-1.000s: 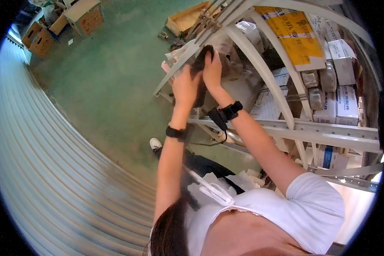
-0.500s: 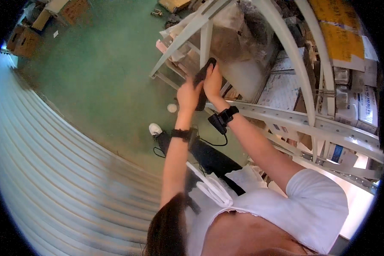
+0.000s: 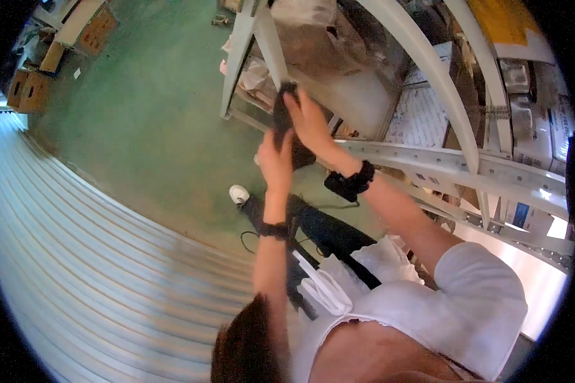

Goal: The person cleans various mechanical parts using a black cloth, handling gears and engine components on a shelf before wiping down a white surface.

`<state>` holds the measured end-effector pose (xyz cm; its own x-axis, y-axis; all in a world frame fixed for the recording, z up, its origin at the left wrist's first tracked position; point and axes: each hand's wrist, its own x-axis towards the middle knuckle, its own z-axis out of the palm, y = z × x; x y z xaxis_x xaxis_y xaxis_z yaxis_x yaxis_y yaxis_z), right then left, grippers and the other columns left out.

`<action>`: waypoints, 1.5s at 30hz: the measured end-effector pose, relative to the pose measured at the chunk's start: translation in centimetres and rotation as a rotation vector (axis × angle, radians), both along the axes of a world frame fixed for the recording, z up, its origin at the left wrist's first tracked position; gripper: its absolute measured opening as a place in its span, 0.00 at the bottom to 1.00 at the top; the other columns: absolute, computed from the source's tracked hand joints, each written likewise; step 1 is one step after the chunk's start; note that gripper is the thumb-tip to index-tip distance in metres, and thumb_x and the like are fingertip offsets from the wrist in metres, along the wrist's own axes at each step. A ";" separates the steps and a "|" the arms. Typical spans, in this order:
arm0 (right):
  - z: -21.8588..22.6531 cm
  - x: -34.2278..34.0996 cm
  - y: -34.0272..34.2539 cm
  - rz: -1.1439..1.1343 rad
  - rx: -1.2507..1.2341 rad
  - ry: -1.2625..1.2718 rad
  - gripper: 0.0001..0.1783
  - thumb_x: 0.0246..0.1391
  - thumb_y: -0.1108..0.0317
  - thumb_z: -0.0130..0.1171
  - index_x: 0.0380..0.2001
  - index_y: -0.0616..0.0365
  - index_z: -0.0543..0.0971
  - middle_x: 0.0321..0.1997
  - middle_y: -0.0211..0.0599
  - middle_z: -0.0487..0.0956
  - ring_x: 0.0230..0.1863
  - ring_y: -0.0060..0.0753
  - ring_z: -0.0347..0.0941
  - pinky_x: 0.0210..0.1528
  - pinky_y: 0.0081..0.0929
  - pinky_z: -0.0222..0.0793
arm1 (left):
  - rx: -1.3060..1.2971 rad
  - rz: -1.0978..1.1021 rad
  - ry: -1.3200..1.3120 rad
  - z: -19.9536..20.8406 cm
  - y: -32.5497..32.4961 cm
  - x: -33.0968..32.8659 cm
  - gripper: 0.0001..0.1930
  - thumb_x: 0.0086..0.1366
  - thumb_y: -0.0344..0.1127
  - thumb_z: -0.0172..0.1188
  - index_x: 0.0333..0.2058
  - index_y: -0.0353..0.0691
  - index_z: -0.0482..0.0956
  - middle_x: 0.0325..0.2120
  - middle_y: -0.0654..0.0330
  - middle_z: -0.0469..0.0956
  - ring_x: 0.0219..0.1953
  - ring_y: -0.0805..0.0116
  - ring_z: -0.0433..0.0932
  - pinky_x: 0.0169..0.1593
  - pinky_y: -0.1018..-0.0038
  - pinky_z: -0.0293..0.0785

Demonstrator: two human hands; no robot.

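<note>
Both of my hands are raised in front of me around a long, dark, flat thing; its exact kind is blurred. My left hand is closed on its lower left side. My right hand grips its upper right side, fingers bent over the front. Below the hands, a wider dark part shows between my wrists, and I cannot tell whether it belongs to the same thing. A black band sits on each wrist, with a small black box on the right one.
To the right stands a grey metal rack holding cartons and plastic-wrapped goods. A corrugated metal wall curves along the left. Open cartons lie at the far left on the green floor. A cable hangs by my legs.
My hands and the dark thing have shifted slightly left. The left hand sits lower on it, and the right hand has turned so its fingers reach across the front. The view has shifted a little.
</note>
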<state>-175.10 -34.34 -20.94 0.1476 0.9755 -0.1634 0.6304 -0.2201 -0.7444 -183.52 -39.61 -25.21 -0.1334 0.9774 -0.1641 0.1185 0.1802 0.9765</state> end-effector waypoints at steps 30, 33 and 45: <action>-17.0 7.2 -2.4 -0.168 -0.114 -0.320 0.24 0.45 0.67 0.46 0.47 0.69 0.62 0.49 0.66 0.59 0.44 0.56 0.63 0.44 0.40 0.61 | -0.146 -0.450 0.565 -8.1 2.0 4.0 0.15 0.55 0.46 0.50 0.32 0.41 0.73 0.24 0.51 0.75 0.28 0.51 0.73 0.30 0.61 0.68; -20.0 8.0 -3.8 -0.135 -0.248 -0.323 0.20 0.46 0.66 0.46 0.41 0.68 0.64 0.44 0.64 0.62 0.40 0.55 0.64 0.40 0.40 0.62 | -0.152 -0.487 0.573 -10.9 1.0 4.8 0.14 0.55 0.46 0.50 0.32 0.41 0.73 0.24 0.51 0.75 0.28 0.52 0.73 0.30 0.61 0.68; -21.6 5.0 -8.5 0.023 -0.696 -0.036 0.28 0.52 0.50 0.42 0.33 0.72 0.68 0.28 0.61 0.71 0.27 0.55 0.69 0.31 0.41 0.64 | -0.373 -0.416 0.473 -15.9 -7.2 0.3 0.19 0.57 0.49 0.48 0.34 0.37 0.75 0.24 0.47 0.74 0.27 0.48 0.72 0.30 0.62 0.68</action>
<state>-170.15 -42.79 -42.57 0.1451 0.6486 -0.7472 0.6619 -0.6250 -0.4139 -183.20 -46.77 -41.10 0.0974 0.8528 -0.5131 0.6437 0.3392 0.6860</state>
